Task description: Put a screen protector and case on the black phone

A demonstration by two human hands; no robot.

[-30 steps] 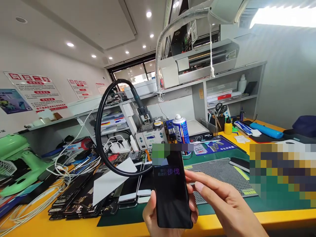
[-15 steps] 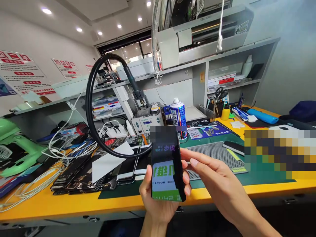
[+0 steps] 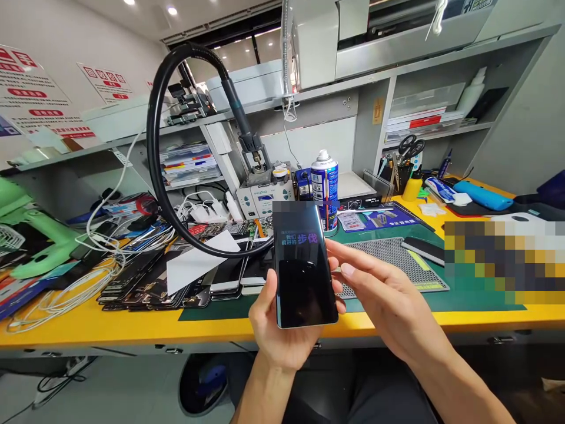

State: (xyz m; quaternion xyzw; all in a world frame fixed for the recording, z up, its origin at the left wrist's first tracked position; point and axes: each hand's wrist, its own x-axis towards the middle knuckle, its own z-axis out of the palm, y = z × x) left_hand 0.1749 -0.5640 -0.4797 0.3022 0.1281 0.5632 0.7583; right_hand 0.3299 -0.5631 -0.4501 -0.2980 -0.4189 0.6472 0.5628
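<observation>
A black smartphone (image 3: 304, 288) is held upright in front of me, its dark screen facing me with dim text across the upper part. My left hand (image 3: 285, 330) is closed around its lower half, thumb along the left edge and fingertips showing past the right edge. Beside that right edge is my right hand (image 3: 386, 288), thumb and index finger brought together close to the phone's side. Whatever lies between those two fingers, if anything, is too small to name. The phone hides part of the bench behind it.
Phone parts (image 3: 141, 282) and white cables (image 3: 66, 294) lie on the left of the yellow bench. A black hose (image 3: 154, 147) loops up from a soldering station (image 3: 265, 197). Nearby stand a blue spray can (image 3: 324, 182), a perforated grey mat (image 3: 384, 259) and a yellow bottle (image 3: 412, 187).
My view has tilted down, so the bench sits higher and the floor shows below. The phone has tipped slightly, and the bright green reflection is gone from its screen.
</observation>
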